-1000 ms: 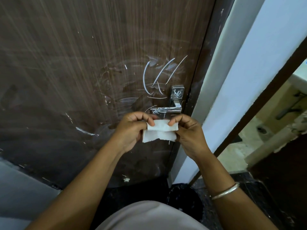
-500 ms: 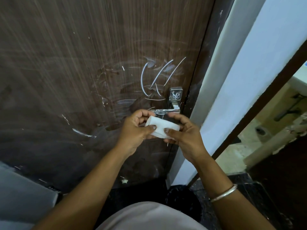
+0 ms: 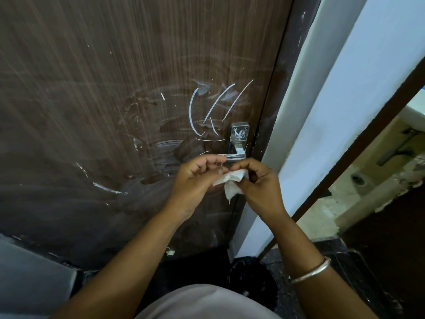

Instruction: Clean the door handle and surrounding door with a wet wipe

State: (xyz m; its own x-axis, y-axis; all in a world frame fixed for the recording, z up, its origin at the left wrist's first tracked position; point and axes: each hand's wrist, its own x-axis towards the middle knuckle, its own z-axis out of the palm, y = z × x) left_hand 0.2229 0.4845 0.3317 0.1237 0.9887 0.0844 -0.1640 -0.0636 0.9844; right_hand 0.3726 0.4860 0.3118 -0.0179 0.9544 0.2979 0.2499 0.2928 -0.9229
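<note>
A dark brown wood-grain door [image 3: 115, 100] fills the view, with white chalk-like strokes [image 3: 207, 107] and smears above and left of its metal handle [image 3: 239, 139]. The handle's plate is at the door's right edge; its lever is partly hidden behind my fingers. Just below the handle my left hand [image 3: 195, 180] and my right hand [image 3: 259, 185] meet over a crumpled white wet wipe [image 3: 232, 183]. My right hand grips the wipe; my left fingertips pinch its left end. Neither hand touches the door.
A white door frame and wall [image 3: 333, 111] run along the right. Beyond them an open doorway [image 3: 379, 180] shows a tiled room. A dark bin [image 3: 250, 279] stands on the black floor below the handle. A metal bangle [image 3: 310, 270] circles my right wrist.
The wipe went from a flat spread sheet to a folded pad and now to a crumpled bunch held mainly by my right hand. Both hands stayed just under the handle.
</note>
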